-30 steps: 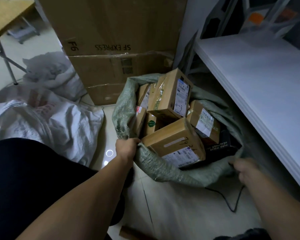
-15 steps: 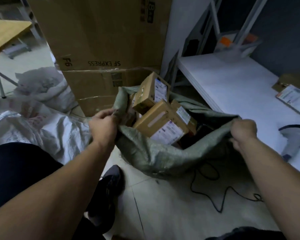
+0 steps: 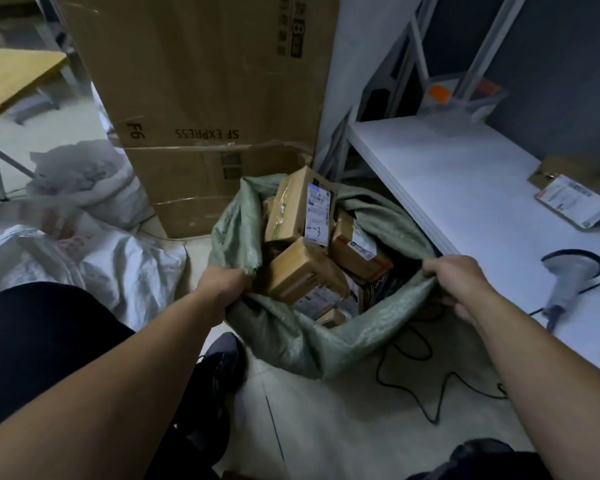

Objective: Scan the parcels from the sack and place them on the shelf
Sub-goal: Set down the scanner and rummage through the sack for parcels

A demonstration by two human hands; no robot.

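A green woven sack (image 3: 302, 337) stands open on the floor, full of several brown cardboard parcels. The tallest parcel (image 3: 291, 206) stands on end with a white label marked 4-3. A second parcel (image 3: 300, 271) lies tilted in front of it. My left hand (image 3: 222, 282) grips the sack's left rim. My right hand (image 3: 461, 282) grips the right rim, holding the mouth wide. The white shelf board (image 3: 458, 188) runs along the right. A grey handheld scanner (image 3: 568, 275) lies on the board, its black cable (image 3: 416, 379) trailing to the floor.
Large SF Express cartons (image 3: 201, 98) stand behind the sack. White woven sacks (image 3: 84, 251) lie on the left floor. A labelled parcel (image 3: 575, 199) rests on the shelf at far right. A wooden table (image 3: 11, 77) stands at far left. My shoes show below.
Both hands lifted the sack's rim from near the floor and pulled it apart. The mouth now gapes wider, and the parcels inside shifted.
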